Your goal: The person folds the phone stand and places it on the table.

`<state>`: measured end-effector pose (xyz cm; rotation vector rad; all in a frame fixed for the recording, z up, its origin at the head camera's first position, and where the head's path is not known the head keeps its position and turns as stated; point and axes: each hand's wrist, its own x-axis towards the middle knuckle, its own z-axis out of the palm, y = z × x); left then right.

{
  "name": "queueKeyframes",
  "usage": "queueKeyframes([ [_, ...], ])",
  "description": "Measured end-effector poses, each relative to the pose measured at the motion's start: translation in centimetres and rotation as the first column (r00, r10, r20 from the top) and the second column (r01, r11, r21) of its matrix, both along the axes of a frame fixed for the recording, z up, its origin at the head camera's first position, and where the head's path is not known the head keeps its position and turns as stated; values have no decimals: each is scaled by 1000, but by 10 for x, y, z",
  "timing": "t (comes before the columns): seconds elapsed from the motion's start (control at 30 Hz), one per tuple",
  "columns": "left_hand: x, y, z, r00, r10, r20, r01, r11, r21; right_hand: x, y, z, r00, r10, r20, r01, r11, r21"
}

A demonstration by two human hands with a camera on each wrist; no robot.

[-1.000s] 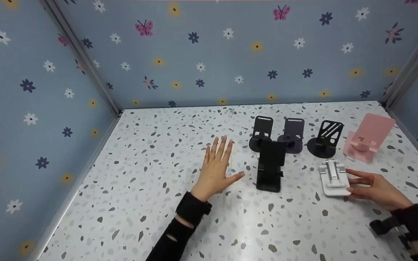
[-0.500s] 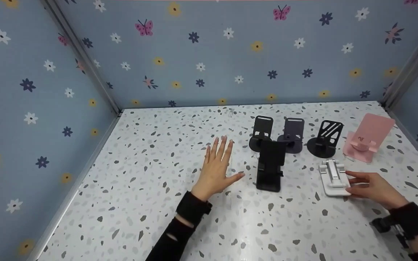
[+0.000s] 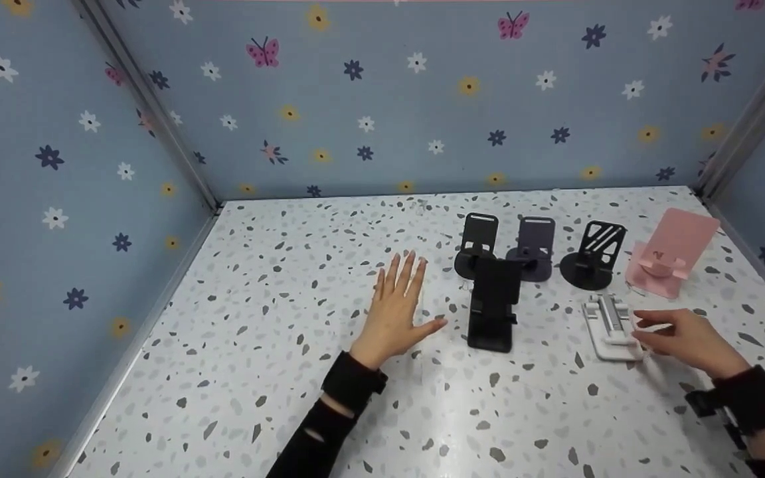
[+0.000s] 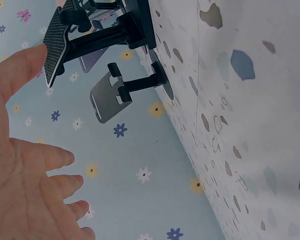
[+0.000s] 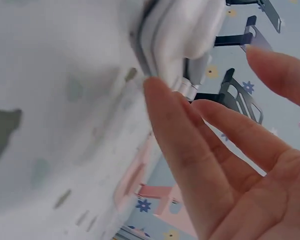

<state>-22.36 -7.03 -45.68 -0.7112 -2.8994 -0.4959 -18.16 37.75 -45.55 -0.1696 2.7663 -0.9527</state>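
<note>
A white folding phone stand (image 3: 613, 332) lies folded flat on the table, with my right hand (image 3: 691, 342) at its right edge. In the right wrist view the fingers (image 5: 189, 150) are extended near the white stand (image 5: 174, 35), and the thumb is apart from it. Whether a fingertip touches it I cannot tell. My left hand (image 3: 390, 322) is spread, holding nothing, left of a black phone stand (image 3: 494, 305). In the left wrist view its thumb (image 4: 20, 70) overlaps the edge of that black stand (image 4: 57, 42); contact is unclear.
Behind stand a black stand (image 3: 480, 232), a dark purple one (image 3: 536, 232), a round-based black one with slanted slots (image 3: 588, 271) and a pink one (image 3: 684, 236). Flowered panels (image 3: 382, 99) enclose the speckled table (image 3: 276, 265).
My right hand's fingers have loosened from the white stand's right edge and lifted slightly. The white stand lies about where it was. My left hand has stayed still.
</note>
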Motion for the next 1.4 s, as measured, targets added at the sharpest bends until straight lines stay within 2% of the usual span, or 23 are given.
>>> queueKeyframes([
  [0.13, 1, 0, -1, 1000, 4, 2, -4, 1000, -13, 0, -3, 7, 996, 13, -89, -5, 996, 89],
  [0.27, 2, 0, -1, 1000, 5, 2, -4, 1000, -16, 0, -12, 14, 991, 25, -131, -13, 996, 89],
  [0.53, 2, 2, 0, 1000, -2, -20, 1, 999, -33, -11, -49, 25, 978, 82, -190, -88, 996, -26],
  [0.7, 3, 5, 3, 1000, 1, -9, -2, 999, -42, -20, -82, 29, 968, 113, -223, -148, 978, -149],
  [0.8, 4, 9, 3, 1000, -8, 2, 8, 1000, -21, -26, -102, 31, 969, 109, -222, -160, 960, -229],
  [0.97, 4, 16, 6, 1000, -18, 17, 18, 1000, -7, -37, -130, 30, 981, 66, -183, -131, 919, -371],
  [1.1, 3, 19, 7, 1000, -19, 8, 19, 1000, -15, -44, -145, 30, 987, 28, -158, -96, 893, -440],
  [1.23, 3, 23, 7, 999, -45, 29, 44, 999, 22, -49, -154, 28, 994, -16, -108, -40, 866, -499],
  [1.3, 3, 24, 6, 997, -63, 50, 60, 997, 43, -53, -157, 25, 995, -35, -92, -20, 842, -539],
  [1.4, 2, 25, 4, 994, -85, 69, 80, 994, 69, -59, -162, 18, 995, -54, -83, -8, 789, -615],
])
